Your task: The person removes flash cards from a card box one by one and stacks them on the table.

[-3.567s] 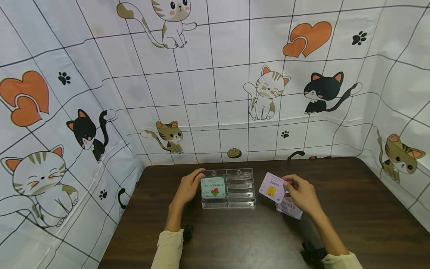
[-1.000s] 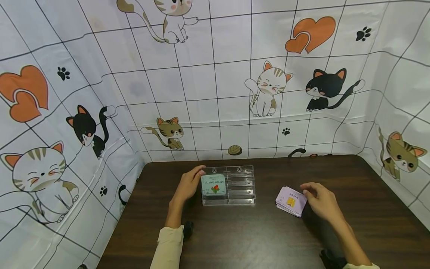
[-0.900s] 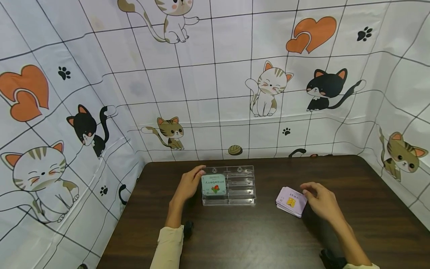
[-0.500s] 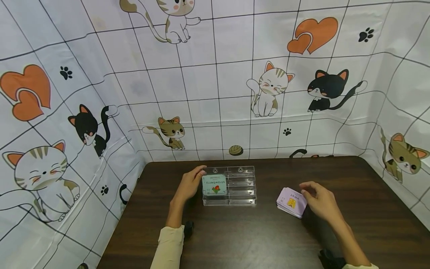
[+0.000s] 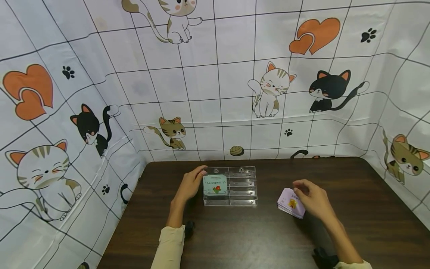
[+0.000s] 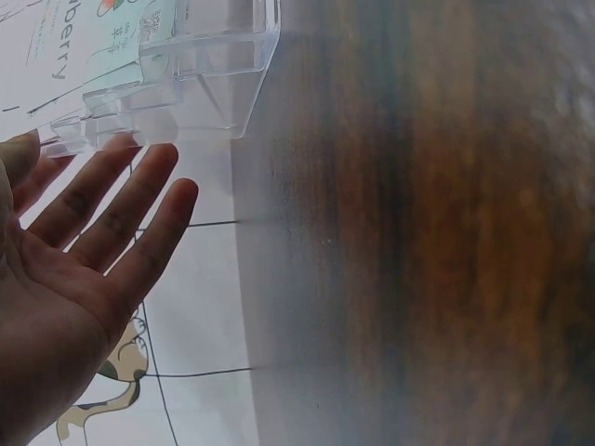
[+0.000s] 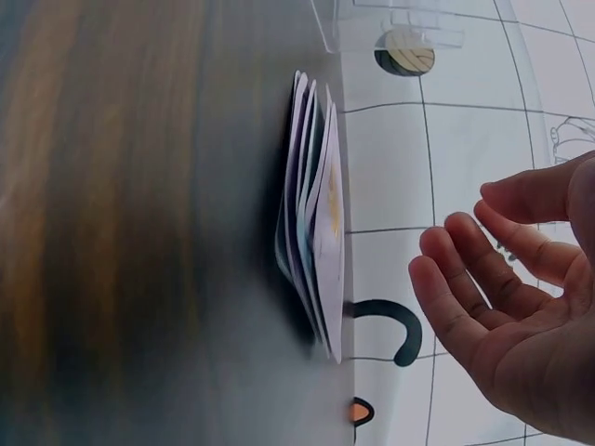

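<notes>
My left hand (image 5: 189,186) holds the upper left corner of a clear plastic card holder (image 5: 242,201) between thumb and forefinger. The left wrist view shows the other fingers of that left hand (image 6: 84,269) fairly straight. A green strawberry card (image 5: 215,185) lies in the holder's left column; the right column's stepped slots show no card. To the right, a loose stack of cards (image 5: 288,200) lies on the table, topped by a lilac card with a yellow vest. Just above the stack hovers my right hand (image 5: 314,200). In the right wrist view, the right hand's loosely bent fingers (image 7: 446,307) hold nothing.
Both the holder and the stack rest on a dark wood table (image 5: 235,239). A white grid cloth (image 5: 231,82) printed with cats and hearts hangs behind the table and along both sides.
Earlier my right hand held the lilac vest card over the stack; the card now lies on top. That hand drew back, then moved left over the stack's edge. My left hand stays put.
</notes>
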Demonstrator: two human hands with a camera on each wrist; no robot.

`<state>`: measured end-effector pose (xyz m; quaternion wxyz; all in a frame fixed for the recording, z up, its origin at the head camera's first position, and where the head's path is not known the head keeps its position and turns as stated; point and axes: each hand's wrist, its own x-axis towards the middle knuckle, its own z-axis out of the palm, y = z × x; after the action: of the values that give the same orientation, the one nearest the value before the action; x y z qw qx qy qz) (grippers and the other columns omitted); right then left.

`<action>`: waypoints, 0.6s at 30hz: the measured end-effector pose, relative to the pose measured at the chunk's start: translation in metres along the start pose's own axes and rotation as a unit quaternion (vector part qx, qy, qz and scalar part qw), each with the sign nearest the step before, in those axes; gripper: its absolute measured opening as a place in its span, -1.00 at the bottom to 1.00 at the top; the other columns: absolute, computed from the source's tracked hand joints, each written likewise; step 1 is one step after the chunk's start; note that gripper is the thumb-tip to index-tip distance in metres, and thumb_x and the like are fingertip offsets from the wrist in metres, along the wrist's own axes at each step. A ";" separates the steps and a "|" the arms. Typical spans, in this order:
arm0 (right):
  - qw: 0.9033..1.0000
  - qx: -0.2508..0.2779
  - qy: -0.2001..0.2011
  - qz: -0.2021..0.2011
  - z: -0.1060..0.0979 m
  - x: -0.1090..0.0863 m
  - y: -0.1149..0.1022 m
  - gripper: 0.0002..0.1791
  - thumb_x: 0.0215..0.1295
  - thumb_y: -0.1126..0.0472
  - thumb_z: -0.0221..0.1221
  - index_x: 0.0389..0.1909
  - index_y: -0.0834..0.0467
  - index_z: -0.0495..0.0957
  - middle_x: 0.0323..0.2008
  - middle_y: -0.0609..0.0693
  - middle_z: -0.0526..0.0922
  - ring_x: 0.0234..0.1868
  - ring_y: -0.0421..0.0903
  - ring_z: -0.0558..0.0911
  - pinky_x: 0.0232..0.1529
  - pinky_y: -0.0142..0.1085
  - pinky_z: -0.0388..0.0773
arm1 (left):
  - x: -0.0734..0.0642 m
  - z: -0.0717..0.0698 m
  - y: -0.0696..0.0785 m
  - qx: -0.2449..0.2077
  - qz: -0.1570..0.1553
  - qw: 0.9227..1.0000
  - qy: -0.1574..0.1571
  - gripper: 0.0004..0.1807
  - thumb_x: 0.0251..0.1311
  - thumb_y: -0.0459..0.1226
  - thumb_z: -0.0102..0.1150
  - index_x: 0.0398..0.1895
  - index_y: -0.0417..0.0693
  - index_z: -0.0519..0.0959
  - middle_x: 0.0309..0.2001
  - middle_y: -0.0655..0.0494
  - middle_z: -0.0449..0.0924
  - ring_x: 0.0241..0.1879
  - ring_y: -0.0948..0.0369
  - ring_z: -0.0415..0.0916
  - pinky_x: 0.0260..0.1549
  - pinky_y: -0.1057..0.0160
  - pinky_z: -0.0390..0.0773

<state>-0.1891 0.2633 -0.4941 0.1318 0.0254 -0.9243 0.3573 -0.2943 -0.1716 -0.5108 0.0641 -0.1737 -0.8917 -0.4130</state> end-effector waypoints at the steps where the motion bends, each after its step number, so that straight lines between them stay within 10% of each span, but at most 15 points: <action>1: 1.000 0.002 -0.001 -0.001 0.001 0.001 -0.002 -0.75 0.51 0.27 0.29 0.10 0.27 0.70 0.01 0.26 0.82 0.04 0.24 0.80 -0.10 -0.46 0.66 | 0.000 0.000 0.000 -0.001 0.001 1.000 0.000 -0.57 0.71 -0.13 -0.05 0.48 0.00 0.53 0.20 -0.11 0.76 0.15 -0.07 0.70 0.19 -0.21 0.61; 10: 0.999 0.031 -0.012 -0.008 0.010 0.010 -0.015 -0.74 0.52 0.24 0.30 0.12 0.26 0.70 0.01 0.20 0.82 0.01 0.09 0.80 -0.06 -0.57 0.62 | 0.001 0.000 -0.002 -0.003 -0.001 1.000 -0.002 -0.57 0.71 -0.14 -0.04 0.49 0.02 0.53 0.19 -0.10 0.76 0.13 -0.04 0.70 0.16 -0.18 0.62; 18: 0.997 0.061 -0.037 -0.011 0.019 0.014 -0.026 -0.72 0.56 0.25 0.27 0.17 0.28 0.66 0.04 0.23 0.79 0.07 0.19 0.79 0.06 -0.22 0.75 | 0.000 -0.001 0.000 -0.003 -0.004 1.000 0.001 -0.57 0.70 -0.13 -0.03 0.48 0.03 0.54 0.20 -0.09 0.76 0.20 -0.07 0.69 0.25 -0.23 0.60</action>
<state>-0.2032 0.2317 -0.4872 0.0998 0.0564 -0.9048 0.4101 -0.2945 -0.1719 -0.5103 0.0631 -0.1697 -0.8912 -0.4159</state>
